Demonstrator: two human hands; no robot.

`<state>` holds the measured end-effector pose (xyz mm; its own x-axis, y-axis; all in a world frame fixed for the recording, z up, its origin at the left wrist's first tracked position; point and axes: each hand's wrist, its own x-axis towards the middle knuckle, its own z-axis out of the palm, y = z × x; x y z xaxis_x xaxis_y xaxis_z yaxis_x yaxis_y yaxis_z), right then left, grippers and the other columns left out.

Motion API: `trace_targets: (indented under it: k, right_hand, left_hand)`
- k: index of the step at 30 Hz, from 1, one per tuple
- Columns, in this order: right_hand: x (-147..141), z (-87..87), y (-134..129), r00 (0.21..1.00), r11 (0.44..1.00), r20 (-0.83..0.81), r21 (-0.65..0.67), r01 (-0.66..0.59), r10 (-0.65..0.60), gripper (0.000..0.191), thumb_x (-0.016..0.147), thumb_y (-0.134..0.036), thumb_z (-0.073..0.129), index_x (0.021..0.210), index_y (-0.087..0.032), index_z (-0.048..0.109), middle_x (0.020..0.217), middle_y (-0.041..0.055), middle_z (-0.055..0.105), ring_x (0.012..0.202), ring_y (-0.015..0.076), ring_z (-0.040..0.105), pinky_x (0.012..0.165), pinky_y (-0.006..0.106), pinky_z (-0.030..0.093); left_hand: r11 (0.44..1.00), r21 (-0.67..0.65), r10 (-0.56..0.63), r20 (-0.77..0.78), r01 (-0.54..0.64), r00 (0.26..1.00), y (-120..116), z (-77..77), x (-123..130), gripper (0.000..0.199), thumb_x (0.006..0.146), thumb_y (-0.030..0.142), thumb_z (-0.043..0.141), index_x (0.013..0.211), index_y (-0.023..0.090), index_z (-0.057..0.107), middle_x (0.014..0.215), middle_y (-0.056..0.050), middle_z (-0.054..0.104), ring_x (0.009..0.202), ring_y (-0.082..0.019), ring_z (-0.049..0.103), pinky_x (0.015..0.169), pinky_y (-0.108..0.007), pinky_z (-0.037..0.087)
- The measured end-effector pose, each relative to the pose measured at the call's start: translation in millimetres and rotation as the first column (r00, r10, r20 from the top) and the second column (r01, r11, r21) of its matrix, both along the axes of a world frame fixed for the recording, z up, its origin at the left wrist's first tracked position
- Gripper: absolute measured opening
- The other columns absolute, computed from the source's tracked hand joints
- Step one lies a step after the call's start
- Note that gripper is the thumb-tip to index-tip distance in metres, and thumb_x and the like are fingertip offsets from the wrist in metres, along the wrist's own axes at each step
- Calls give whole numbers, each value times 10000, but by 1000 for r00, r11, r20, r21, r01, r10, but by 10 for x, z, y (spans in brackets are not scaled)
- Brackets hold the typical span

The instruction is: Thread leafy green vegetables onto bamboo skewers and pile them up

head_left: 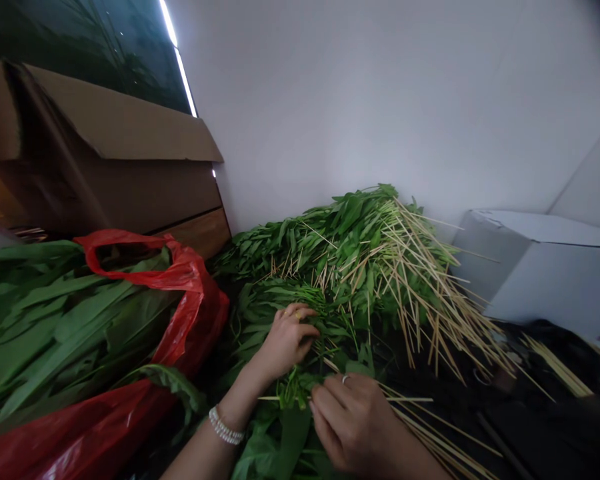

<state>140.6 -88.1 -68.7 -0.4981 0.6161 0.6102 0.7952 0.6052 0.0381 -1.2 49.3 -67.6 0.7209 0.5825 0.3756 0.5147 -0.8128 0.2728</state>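
Observation:
My right hand point(353, 413), wearing a ring, is closed around a thin bamboo skewer point(415, 399) that crosses behind its fingers. Green leafy stems point(295, 390) are bunched on or against the skewer just left of those fingers. Above and to the left, my left hand point(290, 337) hovers over or touches a heap of loose leafy greens point(265, 310); its fingers are bent and apart, and I see nothing held in them. Beyond both hands lies a large pile of skewered greens point(360, 233), with its bare sticks point(445, 307) pointing right and toward me.
At left, a red plastic bag point(195, 313) is stuffed with long green leaves point(65, 320). Behind it stands an open cardboard box point(130, 180). A white box point(545, 267) sits at right near loose skewers point(560, 367). A pale wall point(380, 100) closes the back.

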Motion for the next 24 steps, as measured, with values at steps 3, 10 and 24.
trace_targets:
  k: [3, 10, 24]
  right_hand:
    - [7, 2, 6, 1000, 1000, 11, 10, -3, 3, 196, 838, -114, 419, 683, -209, 493, 617, -2, 497, 555, 156, 433, 530, 326, 246]
    - [48, 30, 30, 998, 1000, -63, 5, 21, -20, 198, 861, -117, 415, 713, -199, 519, 623, 4, 515, 567, 155, 474, 539, 304, 288]
    - [309, -90, 212, 827, 957, -482, -125, 262, -290, 242, 948, -221, 379, 996, -191, 614, 888, 51, 697, 738, 143, 671, 718, 235, 500]
  left_hand:
    - [1000, -15, 11, -56, -11, 998, 5, -45, 14, 131, 735, 194, 708, 847, 259, 731, 1191, -61, 629, 1219, -298, 424, 954, -461, 318]
    - [991, -136, 76, 451, -15, 889, 30, 85, 18, 99, 789, 274, 678, 847, 227, 743, 1116, -81, 682, 1093, -252, 555, 953, -402, 399]
    - [619, -684, 429, 706, 386, 563, -4, 153, 4, 227, 689, 320, 778, 855, 167, 761, 800, -54, 754, 734, -152, 664, 809, -275, 496]
